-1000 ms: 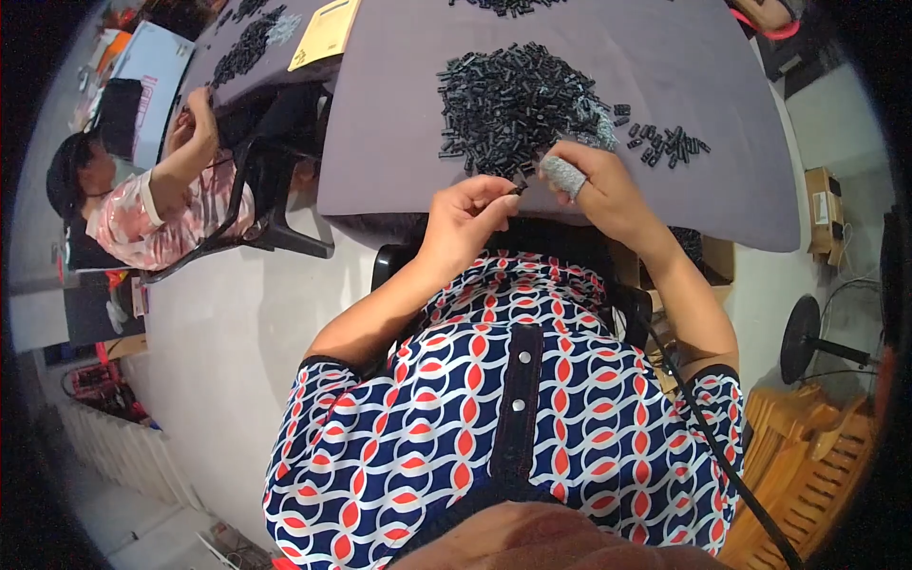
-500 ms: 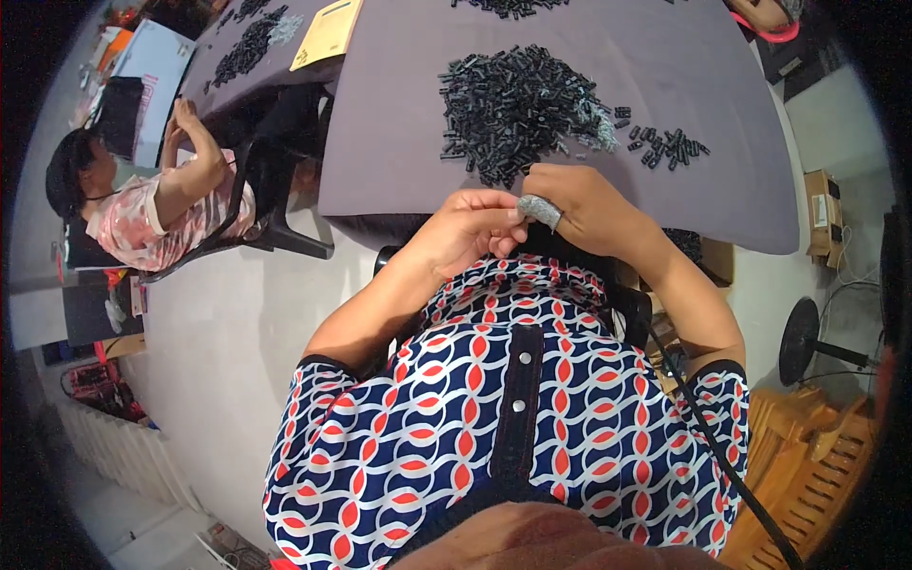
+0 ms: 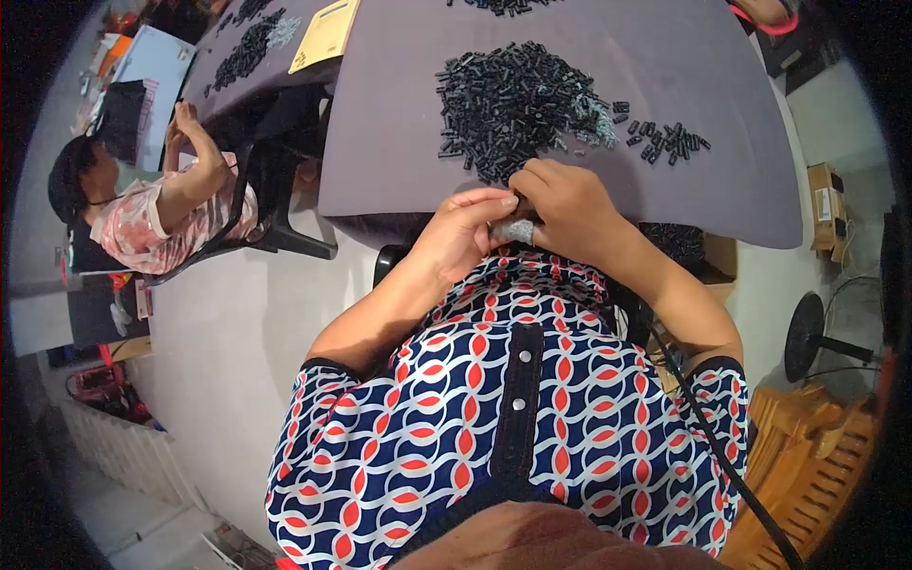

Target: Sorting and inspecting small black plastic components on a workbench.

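My left hand [image 3: 464, 228] and my right hand [image 3: 568, 204] meet at the table's near edge, fingertips pinched together. What the fingertips pinch is too small and covered to make out. A grey, speckled, band-like piece [image 3: 515, 230] shows below them, between the hands; whether it is held or wrapped on a finger I cannot tell. Just beyond my hands lies a large heap of short black cylindrical pieces [image 3: 503, 104]. Small pale grey slivers [image 3: 596, 123] lie along the heap's right side. Several more black pieces [image 3: 670, 142] are scattered apart to the right.
A grey-purple cloth [image 3: 389, 123] covers the table. At the left, a seated person [image 3: 161, 204] has both hands raised near another table with black heaps. A yellow booklet [image 3: 324, 36] lies at that table's edge. A black fan [image 3: 806, 332] and wooden chair [image 3: 807, 465] stand right.
My hands have shifted slightly and turned. The grey band-like piece has dropped lower, from beside my right fingers to beneath the joined fingertips. The heap looks unchanged.
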The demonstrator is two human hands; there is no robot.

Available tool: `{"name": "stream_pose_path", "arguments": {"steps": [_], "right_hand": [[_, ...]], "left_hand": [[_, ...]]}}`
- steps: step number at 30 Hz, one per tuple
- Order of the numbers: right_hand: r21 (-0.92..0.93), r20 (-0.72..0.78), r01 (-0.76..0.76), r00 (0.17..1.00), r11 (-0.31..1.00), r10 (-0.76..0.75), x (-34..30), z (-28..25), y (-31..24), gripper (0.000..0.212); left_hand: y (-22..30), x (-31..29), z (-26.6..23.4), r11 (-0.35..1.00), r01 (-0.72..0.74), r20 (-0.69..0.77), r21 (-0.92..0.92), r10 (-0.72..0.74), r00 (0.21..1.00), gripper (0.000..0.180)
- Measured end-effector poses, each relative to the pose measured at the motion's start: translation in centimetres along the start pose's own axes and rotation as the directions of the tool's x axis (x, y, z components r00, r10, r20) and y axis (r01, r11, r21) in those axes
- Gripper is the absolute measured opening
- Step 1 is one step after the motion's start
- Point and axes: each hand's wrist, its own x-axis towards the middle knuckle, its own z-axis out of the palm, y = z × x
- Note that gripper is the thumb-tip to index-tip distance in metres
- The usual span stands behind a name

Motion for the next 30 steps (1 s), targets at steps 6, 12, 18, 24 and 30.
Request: {"name": "stream_pose_path", "arguments": {"steps": [6, 12, 18, 24, 30], "right_hand": [[0.037, -0.052, 0.001, 0.999, 0.999, 0.001, -0.1, 1.1, 0.8, 0.023], [0.158, -0.066, 0.021, 0.998, 0.987, -0.01, -0.4, 1.5, 0.8, 0.026], [0.188, -0.069, 0.079, 0.995, 0.979, -0.067, -1.0, 2.0, 1.3, 0.025], [0.152, 0.028, 0.046, 0.998, 0.987, -0.051, -2.8, 1.6, 1.6, 0.026], [-0.321, -0.217, -0.299, 0.947, 0.898, 0.238, -4.6, -3.2, 7.7, 0.037]], "left_hand": [[0.5, -0.5, 0.3, 1.0, -0.016, 0.017, 0.023, 0.015, 1.0, 0.014], [0.2, -1.4, 0.9, 0.995, -0.036, 0.027, 0.088, 0.034, 0.999, 0.016], [-1.1, -1.0, 0.1, 0.998, -0.066, 0.042, 0.011, 0.066, 0.997, 0.016], [-1.5, -0.8, -0.3, 0.921, -0.122, 0.073, 0.369, 0.102, 0.992, 0.021], [2.2, 0.8, -2.8, -0.005, -0.405, 0.28, 0.914, 0.731, 0.623, 0.016]]}}
